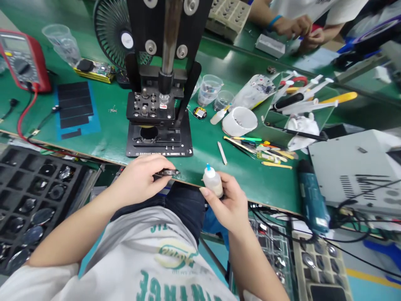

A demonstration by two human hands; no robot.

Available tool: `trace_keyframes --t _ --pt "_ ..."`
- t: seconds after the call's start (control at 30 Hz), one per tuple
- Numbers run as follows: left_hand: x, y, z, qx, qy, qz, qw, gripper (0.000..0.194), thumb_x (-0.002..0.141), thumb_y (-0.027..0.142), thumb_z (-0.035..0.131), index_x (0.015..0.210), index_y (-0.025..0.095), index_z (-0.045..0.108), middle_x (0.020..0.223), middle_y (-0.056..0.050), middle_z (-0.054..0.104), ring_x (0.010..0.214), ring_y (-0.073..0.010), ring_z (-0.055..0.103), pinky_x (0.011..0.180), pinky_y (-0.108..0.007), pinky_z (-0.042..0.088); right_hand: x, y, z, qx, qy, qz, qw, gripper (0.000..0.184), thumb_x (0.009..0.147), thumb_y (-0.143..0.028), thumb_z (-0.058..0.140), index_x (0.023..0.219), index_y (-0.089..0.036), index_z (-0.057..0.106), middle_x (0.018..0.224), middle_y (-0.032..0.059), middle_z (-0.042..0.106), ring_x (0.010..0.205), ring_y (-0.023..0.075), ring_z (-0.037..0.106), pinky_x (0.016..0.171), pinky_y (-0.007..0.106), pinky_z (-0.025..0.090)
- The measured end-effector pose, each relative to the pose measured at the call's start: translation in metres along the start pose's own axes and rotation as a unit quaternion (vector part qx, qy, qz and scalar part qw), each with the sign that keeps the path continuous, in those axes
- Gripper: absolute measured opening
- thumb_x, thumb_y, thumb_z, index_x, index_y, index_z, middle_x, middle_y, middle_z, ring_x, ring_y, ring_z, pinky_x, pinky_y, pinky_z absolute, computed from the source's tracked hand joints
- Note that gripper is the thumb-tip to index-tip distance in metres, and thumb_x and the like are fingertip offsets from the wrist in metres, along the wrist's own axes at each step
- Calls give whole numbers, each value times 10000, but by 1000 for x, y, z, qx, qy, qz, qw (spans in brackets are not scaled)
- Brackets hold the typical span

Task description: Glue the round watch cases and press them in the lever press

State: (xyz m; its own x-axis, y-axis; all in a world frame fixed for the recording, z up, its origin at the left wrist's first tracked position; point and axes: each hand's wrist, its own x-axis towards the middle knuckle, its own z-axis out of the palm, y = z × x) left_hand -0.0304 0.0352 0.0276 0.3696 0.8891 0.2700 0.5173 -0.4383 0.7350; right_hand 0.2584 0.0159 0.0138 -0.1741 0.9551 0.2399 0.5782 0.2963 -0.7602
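Note:
My left hand (145,177) is closed, pinching a small dark round part (167,172) edge-on between thumb and fingers, just over the front edge of the green table. What kind of part it is, I cannot make out. Wrapped round a small white squeeze bottle (213,182) with a blue tip is my right hand (230,196); the bottle stands nearly upright, tip up and pointing away from me. A gap separates the bottle from the dark part. Straight ahead of my left hand stands a black press (159,133) with a metal fixture.
A multimeter (23,62) and a blue sheet with black strips (77,108) lie left. Right are plastic cups (239,121), tweezers and picks (260,148), a tool holder (300,104) and a teal heat gun (313,196). Trays (34,200) flank me. Across the table, another person's hands (300,31) work.

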Motion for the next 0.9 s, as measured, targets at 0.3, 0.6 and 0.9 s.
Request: trace_keyframes --t 0.3,0.6,0.9 --pt "-9 -4 7 14 34 -14 999 182 1024 203 600 1182 230 689 1145 -69 758 1061 -208 732 939 -331 587 -4 -5 3 -27 26 -47 998 430 995 -414 760 1379 -256 647 1192 111 786 999 266 774 873 404 645" --pt "-7 -10 20 -3 98 5 995 61 978 209 709 1018 219 664 980 -16 764 881 -160 706 836 -290 543 -17 -10 4 -20 92 -80 992 454 976 -581 768 1276 -265 643 1034 71 775 797 226 765 685 341 640" --pt "-3 -6 20 -38 91 -26 995 59 961 225 693 1014 229 717 939 -15 771 862 -175 704 797 -319 541 -12 -24 6 -43 61 -134 988 416 982 -576 761 1244 -257 707 971 80 816 782 263 811 694 383 693"
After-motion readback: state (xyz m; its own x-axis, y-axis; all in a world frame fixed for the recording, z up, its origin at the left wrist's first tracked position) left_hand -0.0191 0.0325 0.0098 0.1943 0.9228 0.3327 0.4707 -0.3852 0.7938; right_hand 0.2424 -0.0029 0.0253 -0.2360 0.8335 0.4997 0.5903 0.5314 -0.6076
